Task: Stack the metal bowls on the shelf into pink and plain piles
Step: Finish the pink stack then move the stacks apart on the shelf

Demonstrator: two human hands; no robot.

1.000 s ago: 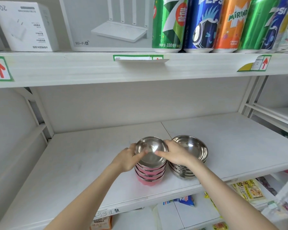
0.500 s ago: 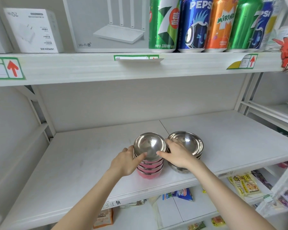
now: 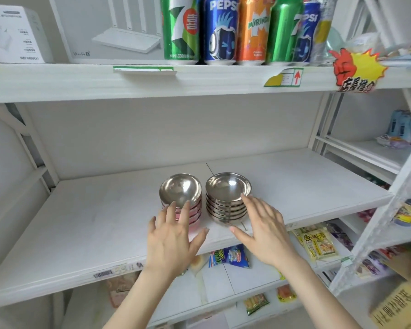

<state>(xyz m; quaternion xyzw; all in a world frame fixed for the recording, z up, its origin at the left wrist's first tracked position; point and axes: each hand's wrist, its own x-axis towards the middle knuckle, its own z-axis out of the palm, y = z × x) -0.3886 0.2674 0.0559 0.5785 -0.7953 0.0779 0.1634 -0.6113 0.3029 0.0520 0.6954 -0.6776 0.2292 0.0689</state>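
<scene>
**Two bowl piles stand side by side on shelf**

The pink pile (image 3: 195, 211) and the plain pile (image 3: 227, 205), each of nested bowls, stand just beside each other mid-shelf (image 3: 93, 222), near its front edge. The left hand (image 3: 170, 243) and right hand (image 3: 263, 231) reach toward them, fingers spread, gripping nothing. Bare board stretches to either side. Soda cans (image 3: 220, 29) line the shelf above.

Two piles of metal bowls stood side by side, just apart, on the white shelf (image 3: 93, 222): the pink pile (image 3: 184, 210) at left and the plain pile (image 3: 227, 200) at right, bowls open side up. The left hand (image 3: 171, 241), fingers spread, was held before the pink pile. The right hand (image 3: 263, 231), also spread, had a fingertip at the plain pile's top rim. Soda cans (image 3: 226, 29) and a router box (image 3: 109, 29) occupied the shelf above.
</scene>
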